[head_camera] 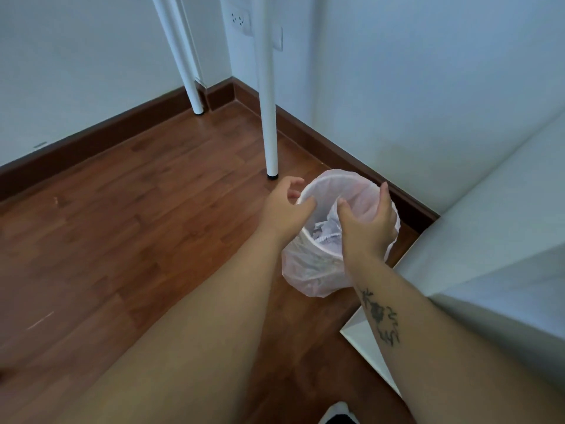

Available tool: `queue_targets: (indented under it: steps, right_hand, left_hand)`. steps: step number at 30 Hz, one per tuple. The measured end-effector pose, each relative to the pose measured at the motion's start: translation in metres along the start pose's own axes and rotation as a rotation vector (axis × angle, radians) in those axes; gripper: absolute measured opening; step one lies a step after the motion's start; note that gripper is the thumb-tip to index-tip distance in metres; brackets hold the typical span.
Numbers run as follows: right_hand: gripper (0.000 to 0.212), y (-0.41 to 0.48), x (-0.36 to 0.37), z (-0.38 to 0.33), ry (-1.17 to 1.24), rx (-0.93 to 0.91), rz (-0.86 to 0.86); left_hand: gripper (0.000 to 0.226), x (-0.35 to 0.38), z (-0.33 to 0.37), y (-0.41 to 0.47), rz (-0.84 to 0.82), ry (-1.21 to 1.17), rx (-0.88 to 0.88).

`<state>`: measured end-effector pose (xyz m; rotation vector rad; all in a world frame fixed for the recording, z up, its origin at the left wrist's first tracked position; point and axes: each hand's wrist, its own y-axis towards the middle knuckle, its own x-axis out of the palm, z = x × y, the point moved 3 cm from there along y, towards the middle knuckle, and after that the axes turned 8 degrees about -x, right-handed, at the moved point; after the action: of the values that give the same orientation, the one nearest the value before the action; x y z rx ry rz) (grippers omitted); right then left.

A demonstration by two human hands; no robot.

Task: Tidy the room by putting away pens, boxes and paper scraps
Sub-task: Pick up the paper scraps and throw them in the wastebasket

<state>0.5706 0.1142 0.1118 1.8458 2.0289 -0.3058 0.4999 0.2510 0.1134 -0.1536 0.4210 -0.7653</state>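
Note:
A small round white waste bin (308, 270) lined with a thin pinkish plastic bag stands on the wooden floor by the skirting board. Torn white paper scraps (325, 232) lie inside it. My left hand (286, 209) hovers over the bin's left rim, fingers curled and apart, holding nothing. My right hand (367, 223) is above the bin's mouth, palm down, fingers spread, with nothing visible in it. It hides part of the bin's inside and right rim.
A white table leg (269, 102) stands just behind the bin on the left; a second white leg (186, 65) is in the corner. White bed or cabinet (489, 240) fills the right side. Wall socket (240, 21) above. Brown floor (122, 224) spreads left.

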Motion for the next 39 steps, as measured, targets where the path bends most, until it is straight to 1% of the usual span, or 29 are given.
queue_targets:
  steps: [4, 7, 11, 15, 19, 22, 24, 26, 27, 29, 30, 32, 33, 35, 38, 39]
  right_hand:
    - [0.069, -0.012, -0.006, -0.020, -0.031, -0.068, -0.078]
    - [0.062, -0.028, 0.006, -0.035, -0.063, -0.130, -0.145]
    - [0.053, -0.073, 0.040, -0.058, -0.204, -0.298, -0.273]
    - [0.052, -0.136, 0.085, -0.067, -0.306, -0.493, -0.573]
    - [0.056, -0.216, 0.123, -0.047, -0.464, -0.561, -0.926]
    - [0.061, -0.274, 0.135, -0.017, -0.540, -0.549, -1.153]
    - [0.065, -0.306, 0.140, 0.008, -0.607, -0.544, -1.279]
    - [0.070, -0.331, 0.144, 0.037, -0.658, -0.495, -1.365]
    - [0.072, -0.341, 0.146, 0.051, -0.686, -0.457, -1.397]
    - [0.070, -0.359, 0.146, 0.079, -0.746, -0.402, -1.446]
    - [0.067, -0.365, 0.144, 0.089, -0.770, -0.399, -1.458]
    - [0.060, -0.385, 0.144, 0.114, -0.813, -0.437, -1.510]
    - [0.057, -0.395, 0.143, 0.127, -0.831, -0.464, -1.550]
    - [0.051, -0.412, 0.137, 0.152, -0.878, -0.521, -1.632]
    - [0.038, -0.417, 0.128, 0.173, -1.018, -0.597, -1.653]
    - [0.034, -0.414, 0.124, 0.175, -1.059, -0.603, -1.670]
  left_hand:
    - [0.039, -0.038, -0.013, -0.019, 0.050, 0.021, -0.023]
    - [0.036, -0.078, -0.032, -0.038, 0.112, 0.065, -0.048]
    - [0.037, -0.147, -0.076, -0.075, 0.212, 0.121, -0.081]
    - [0.039, -0.217, -0.136, -0.123, 0.321, 0.163, -0.184]
    - [0.039, -0.264, -0.207, -0.180, 0.428, 0.098, -0.351]
    - [0.042, -0.273, -0.259, -0.220, 0.485, 0.058, -0.449]
    - [0.043, -0.268, -0.289, -0.245, 0.485, 0.050, -0.509]
    - [0.048, -0.263, -0.323, -0.272, 0.483, 0.077, -0.580]
    - [0.056, -0.260, -0.338, -0.285, 0.490, 0.140, -0.587]
    - [0.074, -0.251, -0.373, -0.312, 0.431, 0.361, -0.620]
    - [0.080, -0.247, -0.386, -0.325, 0.373, 0.485, -0.653]
    - [0.081, -0.236, -0.416, -0.353, 0.232, 0.642, -0.738]
    - [0.077, -0.231, -0.428, -0.365, 0.199, 0.661, -0.756]
    - [0.072, -0.218, -0.452, -0.386, 0.163, 0.664, -0.729]
    - [0.073, -0.204, -0.474, -0.399, 0.020, 0.689, -0.703]
    - [0.070, -0.201, -0.476, -0.401, -0.031, 0.672, -0.710]
